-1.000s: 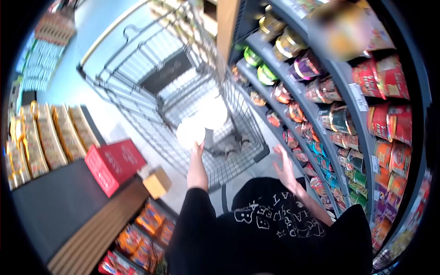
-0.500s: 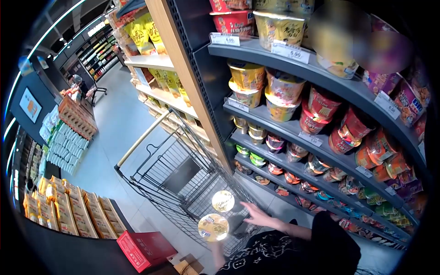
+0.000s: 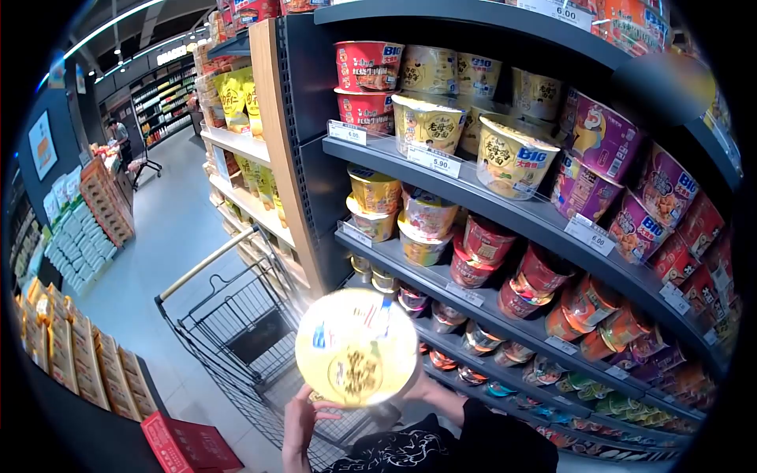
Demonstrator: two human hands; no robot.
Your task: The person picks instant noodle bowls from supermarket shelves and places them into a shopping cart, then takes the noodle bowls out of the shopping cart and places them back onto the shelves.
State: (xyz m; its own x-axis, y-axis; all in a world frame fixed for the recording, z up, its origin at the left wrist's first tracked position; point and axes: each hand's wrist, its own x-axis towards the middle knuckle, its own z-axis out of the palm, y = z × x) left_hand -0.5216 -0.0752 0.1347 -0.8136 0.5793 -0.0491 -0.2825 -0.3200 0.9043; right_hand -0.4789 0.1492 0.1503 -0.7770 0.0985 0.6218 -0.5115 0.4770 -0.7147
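A yellow-lidded instant noodle bowl [image 3: 359,347] is held up close to me, its round lid facing the camera. My left hand [image 3: 302,416] grips it from below at the left, its fingers bent under the rim. At the lower right, my right hand [image 3: 424,392] is against the bowl's side, with its fingers hidden behind it. A small yellowish patch shows by the left fingers; whether it is a second bowl I cannot make out. Behind the bowl stands the wire shopping cart [image 3: 236,331], partly covered by it.
Curved shelving [image 3: 473,177] with stacked noodle bowls, price tags on its edges, rises at the right. A wooden-sided shelf [image 3: 277,158] holds yellow snack bags. A red box [image 3: 185,445] and packaged goods [image 3: 79,339] line the lower left. The aisle floor [image 3: 169,236] runs back toward a distant person.
The left hand's bowl has come up closer to the camera. My right hand, stretched open before, is now at its side. The smaller-looking second lid is out of sight. The view has shifted.
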